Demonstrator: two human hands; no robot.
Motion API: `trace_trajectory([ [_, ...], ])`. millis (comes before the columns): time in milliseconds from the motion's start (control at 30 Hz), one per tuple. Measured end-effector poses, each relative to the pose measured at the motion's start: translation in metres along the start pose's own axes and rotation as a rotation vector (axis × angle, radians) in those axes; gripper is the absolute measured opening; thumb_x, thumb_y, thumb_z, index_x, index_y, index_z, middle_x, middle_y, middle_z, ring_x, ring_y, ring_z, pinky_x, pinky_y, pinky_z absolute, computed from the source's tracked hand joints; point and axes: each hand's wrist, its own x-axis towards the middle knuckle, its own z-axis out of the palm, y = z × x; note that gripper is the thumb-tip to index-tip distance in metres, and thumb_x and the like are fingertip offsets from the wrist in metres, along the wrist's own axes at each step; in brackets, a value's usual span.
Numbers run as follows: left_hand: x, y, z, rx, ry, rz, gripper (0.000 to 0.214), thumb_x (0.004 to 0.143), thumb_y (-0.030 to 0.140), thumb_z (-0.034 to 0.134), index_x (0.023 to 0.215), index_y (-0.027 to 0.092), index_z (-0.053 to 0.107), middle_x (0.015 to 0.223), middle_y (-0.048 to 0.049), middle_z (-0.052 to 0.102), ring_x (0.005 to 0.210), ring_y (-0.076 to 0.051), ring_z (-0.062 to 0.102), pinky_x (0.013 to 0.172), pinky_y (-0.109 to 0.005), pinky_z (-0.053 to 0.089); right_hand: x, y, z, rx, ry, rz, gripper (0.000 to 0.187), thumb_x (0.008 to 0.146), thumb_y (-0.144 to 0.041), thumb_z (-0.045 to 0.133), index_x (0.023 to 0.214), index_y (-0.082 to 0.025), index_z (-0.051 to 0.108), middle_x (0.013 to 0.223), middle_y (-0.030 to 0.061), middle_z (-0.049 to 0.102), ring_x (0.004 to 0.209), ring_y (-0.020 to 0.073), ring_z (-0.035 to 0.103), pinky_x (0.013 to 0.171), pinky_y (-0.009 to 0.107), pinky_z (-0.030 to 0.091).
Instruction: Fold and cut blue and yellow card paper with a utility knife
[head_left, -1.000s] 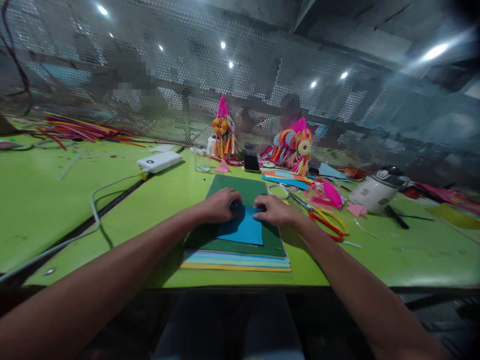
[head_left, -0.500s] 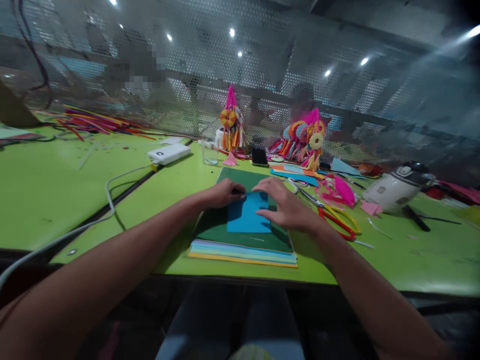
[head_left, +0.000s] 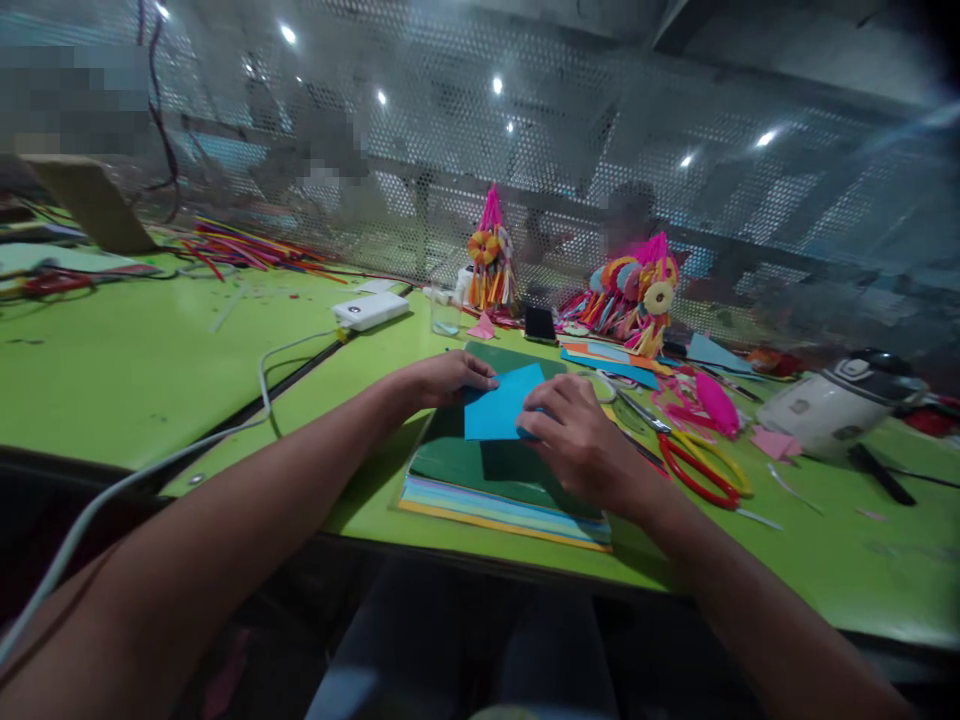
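Note:
A square of blue paper (head_left: 495, 408) is held between my two hands, raised over a dark green sheet (head_left: 480, 460), with its shadow falling below. My left hand (head_left: 454, 380) pinches the upper left edge between thumb and fingers. At the right side, my right hand (head_left: 574, 430) has its fingers curled on the paper's edge and lower corner. Beneath the green sheet lies a stack of coloured paper (head_left: 502, 512), its pale blue and yellow edges showing toward me.
To the right lie scissors with red and yellow handles (head_left: 701, 470), pink scraps (head_left: 776, 443) and a white kettle-like container (head_left: 825, 405). Behind are a phone (head_left: 539, 323), a clear cup (head_left: 446, 315) and tasselled ornaments (head_left: 491, 255). A white power bank (head_left: 371, 311) with a cable (head_left: 262, 400) sits left.
The blue paper has come up off the green sheet and tilted. My right hand has moved down and closed on its right edge. The view has shifted left.

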Motion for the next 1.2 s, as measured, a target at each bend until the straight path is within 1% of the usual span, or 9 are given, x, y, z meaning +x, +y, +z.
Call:
trace_trajectory([
  [100, -0.002, 0.002, 0.001, -0.045, -0.019, -0.028, 0.020, 0.058, 0.016, 0.084, 0.067, 0.010, 0.067, 0.059, -0.0012, 0.065, 0.053, -0.010, 0.056, 0.053, -0.021, 0.045, 0.000, 0.001, 0.001, 0.029, 0.098, -0.063, 0.013, 0.091, -0.011, 0.050, 0.087, -0.017, 0.060, 0.090, 0.0070, 0.063, 0.092, 0.0217, 0.049, 0.091, 0.045, 0.036],
  [200, -0.003, 0.001, 0.002, -0.058, -0.033, -0.057, 0.020, 0.056, 0.015, 0.084, 0.066, 0.010, 0.067, 0.061, -0.0022, 0.066, 0.055, -0.011, 0.057, 0.056, -0.024, 0.045, -0.001, 0.002, 0.003, 0.062, 0.177, -0.102, 0.013, 0.090, -0.010, 0.052, 0.084, -0.017, 0.061, 0.085, 0.0064, 0.063, 0.087, 0.0209, 0.050, 0.084, 0.042, 0.038],
  [367, -0.001, -0.003, 0.004, 0.070, -0.029, -0.031, 0.020, 0.059, 0.021, 0.081, 0.070, 0.010, 0.068, 0.062, -0.0008, 0.064, 0.055, -0.011, 0.054, 0.054, -0.024, 0.040, -0.001, 0.001, 0.002, 0.203, 0.207, -0.097, 0.015, 0.090, -0.009, 0.052, 0.083, -0.017, 0.062, 0.082, 0.0076, 0.064, 0.082, 0.0202, 0.050, 0.071, 0.037, 0.040],
  [500, 0.002, -0.006, 0.005, 0.332, 0.036, 0.142, 0.018, 0.067, 0.025, 0.074, 0.078, 0.011, 0.072, 0.064, 0.0011, 0.063, 0.057, -0.010, 0.050, 0.057, -0.023, 0.037, 0.000, 0.004, 0.002, 0.405, 0.150, -0.027, 0.013, 0.090, -0.012, 0.053, 0.084, -0.018, 0.062, 0.078, 0.0069, 0.062, 0.077, 0.0188, 0.051, 0.066, 0.033, 0.041],
  [567, 0.004, -0.008, 0.005, 0.499, 0.050, 0.246, 0.017, 0.070, 0.024, 0.071, 0.080, 0.011, 0.074, 0.067, 0.0009, 0.065, 0.062, -0.011, 0.051, 0.061, -0.023, 0.038, -0.001, 0.008, 0.006, 0.476, 0.164, 0.043, 0.010, 0.090, -0.013, 0.056, 0.084, -0.018, 0.062, 0.077, 0.0057, 0.061, 0.075, 0.0178, 0.053, 0.065, 0.031, 0.042],
  [733, 0.011, -0.015, 0.009, 0.747, -0.009, 0.396, 0.021, 0.075, 0.024, 0.064, 0.088, 0.013, 0.076, 0.078, -0.0033, 0.073, 0.072, -0.016, 0.057, 0.070, -0.025, 0.044, -0.003, 0.020, 0.022, 0.438, 0.226, 0.282, 0.007, 0.084, -0.011, 0.063, 0.081, -0.017, 0.064, 0.077, 0.0046, 0.063, 0.075, 0.0177, 0.057, 0.069, 0.032, 0.044],
  [900, 0.009, -0.015, 0.011, 0.808, -0.032, 0.413, 0.025, 0.080, 0.027, 0.060, 0.095, 0.015, 0.076, 0.089, -0.0039, 0.075, 0.076, -0.017, 0.060, 0.073, -0.026, 0.046, -0.002, 0.025, 0.032, 0.354, 0.189, 0.370, 0.010, 0.083, -0.012, 0.065, 0.076, -0.018, 0.065, 0.075, 0.0039, 0.063, 0.075, 0.0191, 0.056, 0.071, 0.034, 0.044],
  [1067, 0.007, -0.012, 0.012, 0.874, -0.065, 0.416, 0.027, 0.082, 0.026, 0.058, 0.100, 0.014, 0.075, 0.093, -0.0039, 0.075, 0.078, -0.017, 0.061, 0.074, -0.025, 0.046, 0.000, 0.022, 0.031, 0.243, 0.258, 0.391, 0.008, 0.082, -0.016, 0.067, 0.075, -0.019, 0.067, 0.086, 0.0067, 0.060, 0.089, 0.0230, 0.051, 0.079, 0.039, 0.043],
  [1200, 0.006, -0.013, 0.012, 0.883, -0.089, 0.437, 0.028, 0.083, 0.024, 0.056, 0.102, 0.015, 0.075, 0.093, -0.0040, 0.075, 0.077, -0.016, 0.060, 0.074, -0.025, 0.045, 0.001, 0.021, 0.032, 0.309, 0.290, 0.405, 0.009, 0.080, -0.012, 0.067, 0.074, -0.018, 0.065, 0.091, 0.0072, 0.060, 0.092, 0.0225, 0.052, 0.083, 0.039, 0.044],
])
